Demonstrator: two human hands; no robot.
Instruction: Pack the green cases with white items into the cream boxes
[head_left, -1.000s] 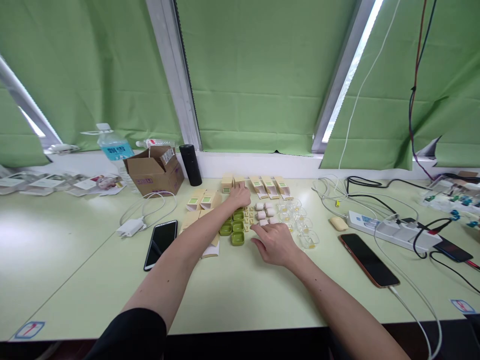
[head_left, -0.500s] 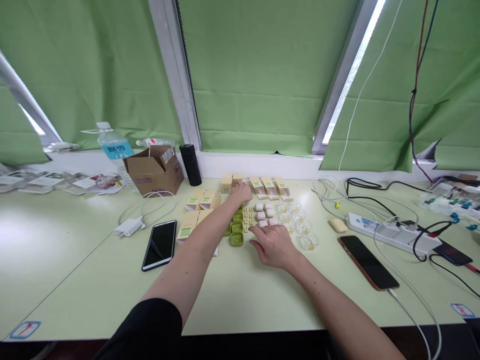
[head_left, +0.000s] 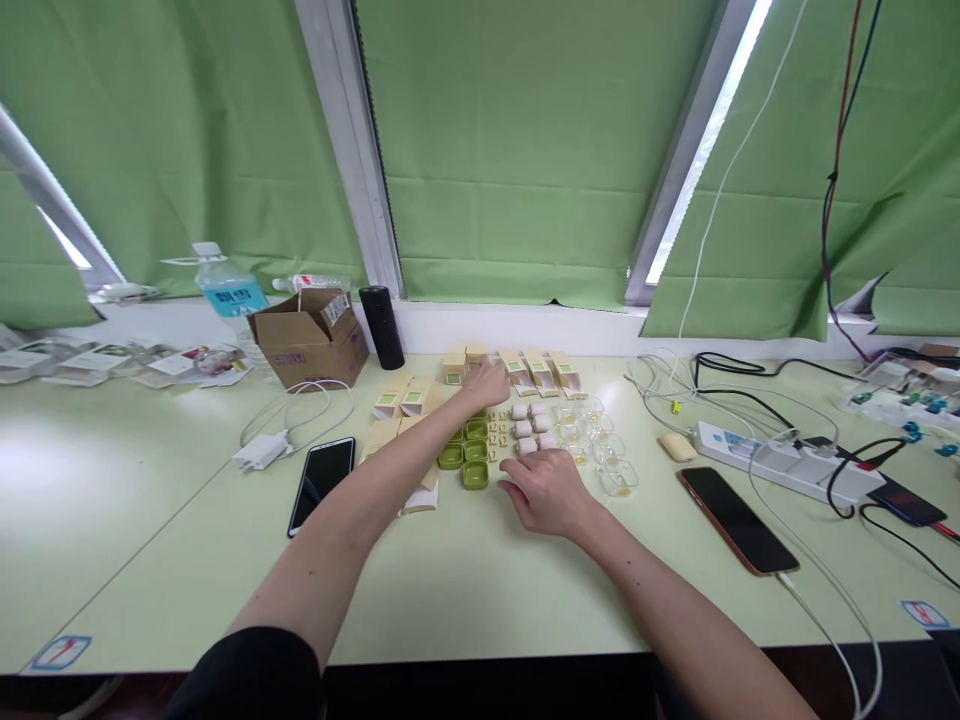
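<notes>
My left hand reaches out over the far end of the green square trays, close to two small cream boxes. Its fingers point away and I cannot make out whether they hold anything. My right hand hovers low over the near table, thumb and index finger apart, with nothing seen between them. Just beyond it sit several pale pink-white blocks, with a column of tiny yellowish pieces to their left. Clear plastic cups stand to the right of the blocks.
More cream cartons lie left of the trays, partly under my left arm; open cartons stand behind. Phones flank the work area. A power strip, cables, a cardboard box and a black cylinder surround it.
My left hand has shifted slightly right, and its forearm has swung left and lower, uncovering more of the green trays and covering part of the left phone. My right hand has barely moved.
</notes>
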